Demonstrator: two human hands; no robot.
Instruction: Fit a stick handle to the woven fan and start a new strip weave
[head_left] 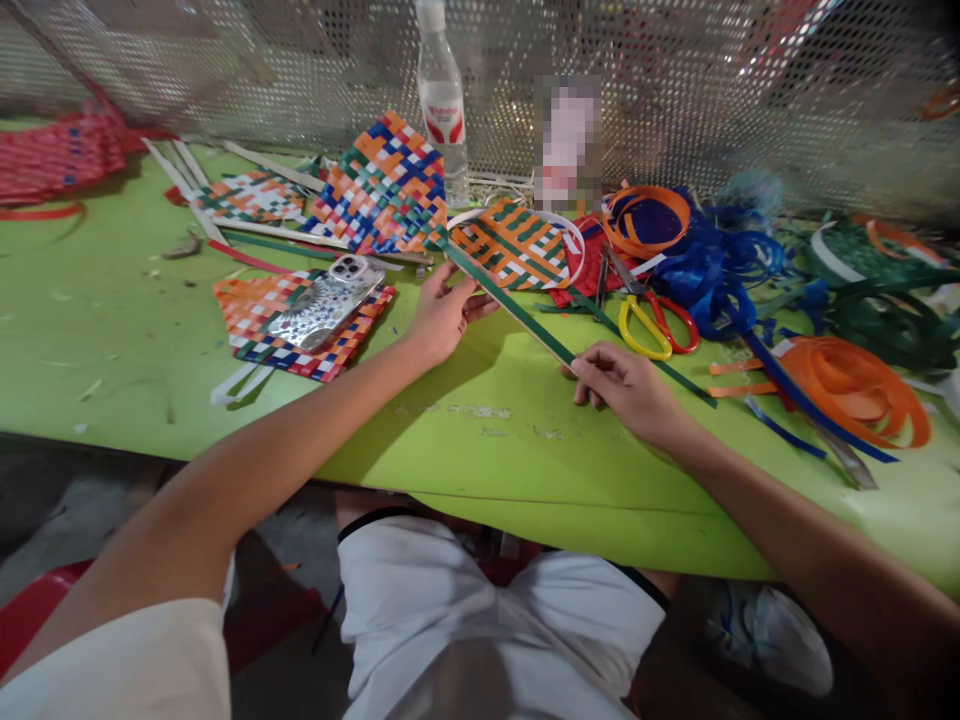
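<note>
A long green strip (521,318) with a pale edge slants between my two hands, down to the right. My left hand (442,312) steadies its upper part between thumb and fingers, the other fingers stretched beneath it. The lower end is pinched in my right hand (619,385), whose fingers are curled. Just behind the strip lies an orange, green and white woven piece (517,245) with a white band looped around it. Two pairs of scissors, one with yellow handles (645,335) and one with red handles (684,325), rest beyond my right hand.
Left of my hands, a phone (330,305) lies on a woven piece (251,300). A larger checkered weave (382,190) and a plastic bottle (442,110) are at the back, before a perforated metal panel (315,70). Orange coils (855,390) and blue strips (705,265) crowd the right.
</note>
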